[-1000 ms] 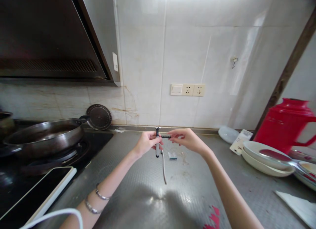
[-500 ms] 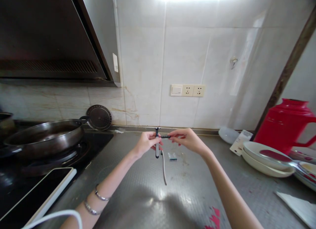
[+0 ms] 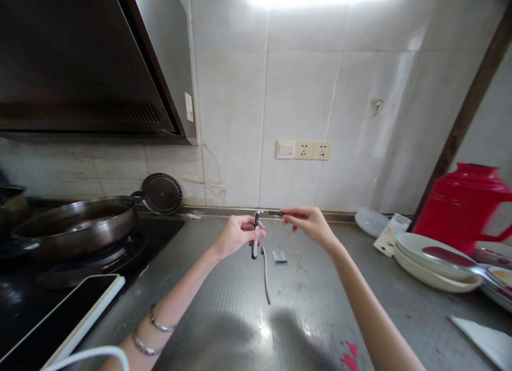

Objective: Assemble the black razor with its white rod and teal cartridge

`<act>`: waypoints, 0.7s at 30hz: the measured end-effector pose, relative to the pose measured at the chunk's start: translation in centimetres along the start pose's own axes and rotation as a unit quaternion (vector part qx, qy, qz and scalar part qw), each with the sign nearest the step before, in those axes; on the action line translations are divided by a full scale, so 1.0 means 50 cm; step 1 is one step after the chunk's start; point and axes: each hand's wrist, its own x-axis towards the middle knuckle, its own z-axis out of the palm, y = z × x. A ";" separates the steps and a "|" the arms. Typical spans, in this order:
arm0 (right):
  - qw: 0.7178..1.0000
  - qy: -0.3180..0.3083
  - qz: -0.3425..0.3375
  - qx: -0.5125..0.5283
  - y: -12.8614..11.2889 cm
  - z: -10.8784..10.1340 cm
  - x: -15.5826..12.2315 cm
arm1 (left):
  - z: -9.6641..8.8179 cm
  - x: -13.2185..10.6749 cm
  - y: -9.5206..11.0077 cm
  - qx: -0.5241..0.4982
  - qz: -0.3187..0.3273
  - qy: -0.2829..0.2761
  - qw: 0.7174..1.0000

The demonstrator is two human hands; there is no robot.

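My left hand [image 3: 239,236] pinches an upright slim tool with a black-and-silver handle [image 3: 255,240]. A small metal piece shows at its top; I cannot tell its exact kind. Level with that top, my right hand [image 3: 306,222] holds a short dark strip [image 3: 275,213] between thumb and fingers. A small gap separates the strip from the tool. Below the hands, a thin pale grey cord-like piece [image 3: 266,280] extends over the counter. Beside it lies a small clear packet [image 3: 280,257] with a dark greenish edge.
A steel pan [image 3: 80,221] sits on the black stove at left, near a white-edged phone-like device [image 3: 60,317]. At right stand stacked dishes [image 3: 436,259], a white card [image 3: 392,235] and a red jug [image 3: 460,211]. Sockets [image 3: 304,150] are on the wall.
My right hand has moved slightly up and right, drawing the dark strip away from the tool's top. My left hand still holds the tool, now tilted a little.
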 end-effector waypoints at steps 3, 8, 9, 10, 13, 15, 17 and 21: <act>1.000 0.006 -0.004 0.009 -0.015 0.004 -0.003 | 0.015 -0.004 -0.005 0.050 0.047 0.033 0.997; 1.000 0.013 -0.012 0.025 -0.037 0.012 -0.010 | 0.047 -0.014 -0.018 0.169 0.129 0.101 0.972; 0.999 0.013 -0.016 0.029 -0.041 0.014 -0.011 | 0.053 -0.016 -0.021 0.189 0.141 0.109 0.966; 0.999 0.011 -0.018 0.031 -0.044 0.015 -0.013 | 0.058 -0.017 -0.023 0.202 0.150 0.116 0.961; 0.999 0.003 -0.022 0.035 -0.054 0.020 -0.017 | 0.072 -0.019 -0.029 0.226 0.164 0.135 0.951; 0.999 -0.003 -0.024 0.038 -0.060 0.023 -0.020 | 0.078 -0.019 -0.031 0.243 0.168 0.149 0.944; 0.999 -0.007 -0.027 0.041 -0.065 0.026 -0.022 | 0.082 -0.020 -0.033 0.257 0.172 0.163 0.937; 0.998 -0.016 -0.037 0.040 -0.072 0.028 -0.026 | 0.085 -0.021 -0.031 0.269 0.175 0.176 0.930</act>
